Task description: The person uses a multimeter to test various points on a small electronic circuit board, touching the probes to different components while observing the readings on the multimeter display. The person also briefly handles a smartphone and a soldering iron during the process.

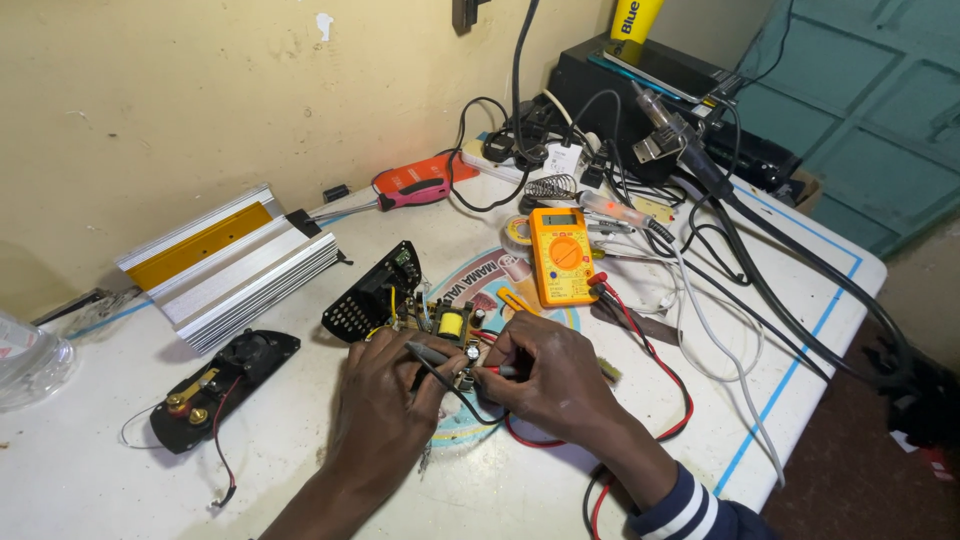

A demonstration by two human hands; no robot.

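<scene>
head view, left hand fingers pinching black probe, right hand fingers pinching red probe, both on circuit board

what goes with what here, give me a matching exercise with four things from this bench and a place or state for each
Things:
1. multimeter
2. circuit board
3. finned aluminium case
4. black fan panel

Places or states:
A. under both hands, touched by the probes
B. at the far left of the table, by the wall
C. orange, just beyond the right hand
D. near left of the left hand, red and black wires attached

Pairs: 1-C, 2-A, 3-B, 4-D
</scene>
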